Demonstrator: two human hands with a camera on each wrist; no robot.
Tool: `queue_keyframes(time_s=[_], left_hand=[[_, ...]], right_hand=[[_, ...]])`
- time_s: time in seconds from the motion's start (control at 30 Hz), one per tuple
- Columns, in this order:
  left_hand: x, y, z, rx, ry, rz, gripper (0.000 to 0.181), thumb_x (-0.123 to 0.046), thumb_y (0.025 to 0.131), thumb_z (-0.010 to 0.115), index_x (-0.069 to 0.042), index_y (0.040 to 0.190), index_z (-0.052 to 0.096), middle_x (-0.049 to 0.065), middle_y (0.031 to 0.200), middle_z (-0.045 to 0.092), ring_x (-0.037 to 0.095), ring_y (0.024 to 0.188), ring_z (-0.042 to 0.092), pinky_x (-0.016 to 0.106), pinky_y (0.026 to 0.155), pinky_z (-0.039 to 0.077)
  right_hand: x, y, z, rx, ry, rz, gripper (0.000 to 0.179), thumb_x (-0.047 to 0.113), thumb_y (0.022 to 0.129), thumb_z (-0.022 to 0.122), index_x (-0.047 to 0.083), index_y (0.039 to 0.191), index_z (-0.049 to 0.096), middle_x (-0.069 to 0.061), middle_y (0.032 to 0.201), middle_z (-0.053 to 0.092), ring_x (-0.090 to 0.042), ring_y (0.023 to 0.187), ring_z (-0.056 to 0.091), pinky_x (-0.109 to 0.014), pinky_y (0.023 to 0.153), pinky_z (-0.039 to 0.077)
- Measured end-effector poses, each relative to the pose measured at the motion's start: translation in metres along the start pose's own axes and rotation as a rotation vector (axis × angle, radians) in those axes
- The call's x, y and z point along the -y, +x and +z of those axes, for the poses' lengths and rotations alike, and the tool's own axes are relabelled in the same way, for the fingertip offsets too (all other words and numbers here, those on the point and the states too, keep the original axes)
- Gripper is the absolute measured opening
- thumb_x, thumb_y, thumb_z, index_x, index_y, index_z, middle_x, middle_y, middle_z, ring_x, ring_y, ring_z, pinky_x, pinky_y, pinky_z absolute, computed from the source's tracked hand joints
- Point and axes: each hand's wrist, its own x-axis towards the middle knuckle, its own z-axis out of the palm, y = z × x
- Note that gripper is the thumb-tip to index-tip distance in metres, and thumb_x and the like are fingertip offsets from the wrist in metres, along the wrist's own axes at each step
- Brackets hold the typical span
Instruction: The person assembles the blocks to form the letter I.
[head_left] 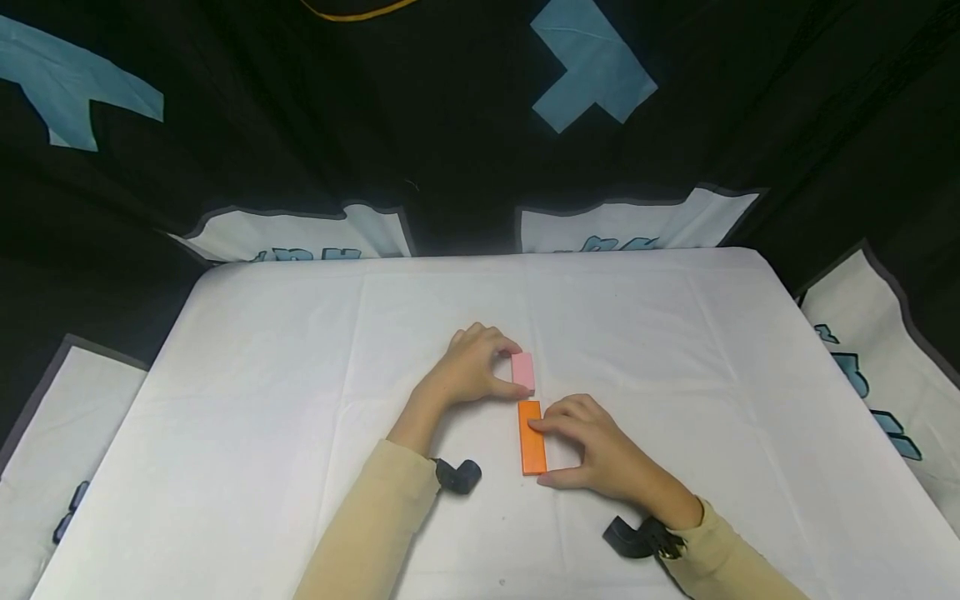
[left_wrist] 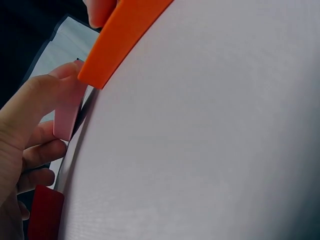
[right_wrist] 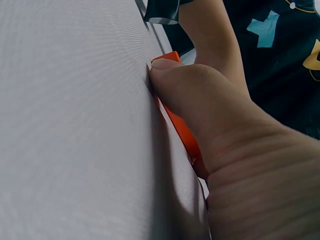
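Note:
My left hand (head_left: 474,367) pinches a small pink block (head_left: 522,372) between thumb and forefinger. Just nearer to me lies a longer orange block (head_left: 532,454), almost in line with the pink one. My right hand (head_left: 596,446) holds this orange block from the right, thumb at its near end and a fingertip over its upper part. In the left wrist view, the pink block (left_wrist: 70,112) stands beside the end of the orange block (left_wrist: 122,42). A red block (left_wrist: 46,214) shows below the left fingers there, hidden in the head view.
A white cloth (head_left: 247,400) covers the table. Dark curtains (head_left: 420,125) with blue patches and white lower borders hang around its far side and flanks. A black curved mount (head_left: 459,477) sits at the left wrist, another mount (head_left: 630,537) at the right.

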Motion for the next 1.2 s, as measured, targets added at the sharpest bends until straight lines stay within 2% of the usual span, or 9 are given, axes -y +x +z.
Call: queue_keyframes(time_s=[0.77,1.2], left_hand=[[0.0005,0.0015,0.0022,0.005,0.007,0.018,0.062,-0.056,0.069,0.084,-0.019,0.117,0.071,-0.003,0.112,0.066,0.017,0.109,0.052,0.036,0.097,0.037],[-0.0037,-0.0006,-0.0015,0.016,0.002,0.001,0.062,-0.055,0.068,0.085,-0.02,0.117,0.072,-0.004,0.112,0.067,0.017,0.109,0.051,0.036,0.095,0.036]], right_hand=[[0.0003,-0.001,0.0003,0.002,-0.001,0.014,0.059,0.043,0.071,0.087,0.027,0.125,0.068,0.013,0.119,0.06,-0.011,0.119,0.046,-0.04,0.102,0.039],[-0.0012,0.0001,0.0013,-0.003,-0.014,-0.008,0.059,0.043,0.071,0.087,0.026,0.124,0.068,0.011,0.119,0.061,-0.013,0.119,0.047,-0.039,0.102,0.039]])
